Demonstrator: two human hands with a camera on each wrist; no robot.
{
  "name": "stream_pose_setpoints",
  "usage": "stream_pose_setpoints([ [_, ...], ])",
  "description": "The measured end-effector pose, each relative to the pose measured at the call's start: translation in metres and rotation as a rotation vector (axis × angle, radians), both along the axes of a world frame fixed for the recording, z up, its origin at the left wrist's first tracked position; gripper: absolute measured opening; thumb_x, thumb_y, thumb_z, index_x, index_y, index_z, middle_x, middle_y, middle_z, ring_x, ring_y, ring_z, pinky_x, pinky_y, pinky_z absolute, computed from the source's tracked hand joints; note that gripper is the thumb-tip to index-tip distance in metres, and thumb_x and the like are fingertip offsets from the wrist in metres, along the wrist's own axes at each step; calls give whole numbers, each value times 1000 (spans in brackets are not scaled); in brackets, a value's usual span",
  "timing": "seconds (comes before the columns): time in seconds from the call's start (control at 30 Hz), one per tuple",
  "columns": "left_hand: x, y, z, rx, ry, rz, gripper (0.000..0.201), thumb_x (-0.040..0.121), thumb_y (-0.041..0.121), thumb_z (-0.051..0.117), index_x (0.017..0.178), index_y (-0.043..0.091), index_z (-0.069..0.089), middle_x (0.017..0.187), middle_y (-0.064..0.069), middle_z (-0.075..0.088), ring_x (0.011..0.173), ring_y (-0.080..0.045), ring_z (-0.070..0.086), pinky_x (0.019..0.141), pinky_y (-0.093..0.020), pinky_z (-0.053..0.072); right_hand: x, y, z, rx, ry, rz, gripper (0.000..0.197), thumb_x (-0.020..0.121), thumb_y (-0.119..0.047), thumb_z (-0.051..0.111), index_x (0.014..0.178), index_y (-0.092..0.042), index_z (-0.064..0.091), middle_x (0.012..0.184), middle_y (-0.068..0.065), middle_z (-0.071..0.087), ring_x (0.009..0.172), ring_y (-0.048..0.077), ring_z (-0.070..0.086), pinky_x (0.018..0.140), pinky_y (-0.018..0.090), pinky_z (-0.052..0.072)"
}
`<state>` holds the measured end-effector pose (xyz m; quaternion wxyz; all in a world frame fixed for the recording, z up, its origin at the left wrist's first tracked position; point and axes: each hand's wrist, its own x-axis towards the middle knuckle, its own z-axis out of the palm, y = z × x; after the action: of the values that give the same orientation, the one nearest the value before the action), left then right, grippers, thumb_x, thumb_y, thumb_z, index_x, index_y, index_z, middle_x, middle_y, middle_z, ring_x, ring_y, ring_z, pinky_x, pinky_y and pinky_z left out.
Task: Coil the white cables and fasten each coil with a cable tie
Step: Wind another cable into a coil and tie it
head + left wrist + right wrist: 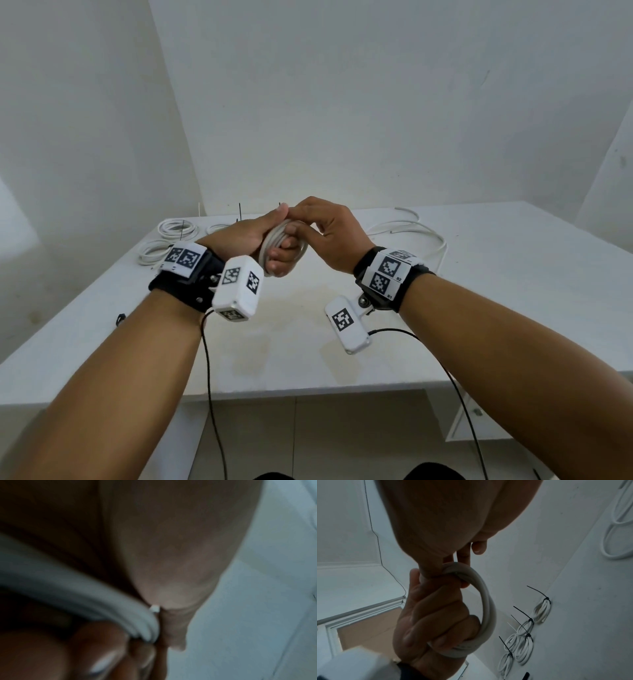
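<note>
White table (445, 308) – tied coils (176, 229) at ten o'clock. Left hand (246, 236) fists the fresh coil (274, 240) above centre so loops hold; right hand (329, 233) pinches its top – probably tucking the end.

Bare forearms, each wrist wearing a black strap (181, 291) topped by white bands printed with black square-pattern markers (388, 274), a white boxy marker-tagged camera unit (238, 289) bolted below, thin black cable (210, 377) trailing down.

I am seeing the coil (281, 247) sitting between my left hand (247, 236) and right hand (337, 236) above the table (479, 291), tied coils (176, 229) lying far left, a loose cable (411, 229) far right.
</note>
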<state>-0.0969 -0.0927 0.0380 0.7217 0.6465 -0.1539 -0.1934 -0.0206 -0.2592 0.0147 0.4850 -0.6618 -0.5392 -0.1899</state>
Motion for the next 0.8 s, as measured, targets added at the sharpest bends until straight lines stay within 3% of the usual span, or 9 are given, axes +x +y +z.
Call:
stream_pose_setpoints([
  [0.1, 3, -11, 1, 223, -102, 185, 72, 85, 77, 36, 64, 8, 43, 50, -4, 31, 39, -16, 33, 45, -24, 30, 3, -2, -2, 19, 2, -34, 15, 91, -10, 65, 103, -9, 75, 89, 1, 66, 74, -2, 57, 73, 6, 37],
  [0.3, 1, -35, 0, 458, -173, 637, 84, 68, 95, 34, 52, 13, 45, 45, -5, 38, 39, -19, 36, 46, -23, 30, 4, 1, -4, 28, 8, -106, 16, 92, -6, 63, 102, -9, 76, 89, -5, 66, 77, -8, 57, 73, 4, 38],
  [0.47, 8, -37, 2, 488, -269, 941, 80, 84, 81, 35, 61, 9, 59, 50, -4, 52, 41, -18, 48, 42, -22, 37, 4, -2, -5, 55, 50, -141, 18, 92, -9, 64, 106, -13, 75, 84, -5, 65, 70, 1, 61, 70, 8, 41],
  [0.63, 9, -25, -2, 163, -146, 712, 57, 100, 57, 38, 68, 16, 61, 54, 4, 39, 48, -13, 26, 49, -24, 22, 5, 2, -7, 82, 138, -174, 18, 93, -13, 64, 106, -13, 75, 84, -1, 67, 66, 5, 61, 68, 16, 45],
  [0.7, 7, -22, -6, 178, -167, 729, 52, 103, 48, 38, 70, 16, 62, 56, 3, 39, 48, -13, 27, 50, -25, 23, 5, 7, -8, 78, 145, -185, 18, 93, -14, 64, 106, -13, 76, 83, 0, 67, 67, 8, 62, 68, 20, 47],
  [0.8, 4, -20, -9, 326, -255, 979, 51, 101, 42, 43, 62, 15, 60, 49, 1, 46, 43, -15, 37, 47, -25, 29, -4, 18, -9, 55, 23, -200, 16, 93, -16, 64, 103, -13, 76, 81, 2, 66, 66, 12, 60, 66, 19, 46],
])
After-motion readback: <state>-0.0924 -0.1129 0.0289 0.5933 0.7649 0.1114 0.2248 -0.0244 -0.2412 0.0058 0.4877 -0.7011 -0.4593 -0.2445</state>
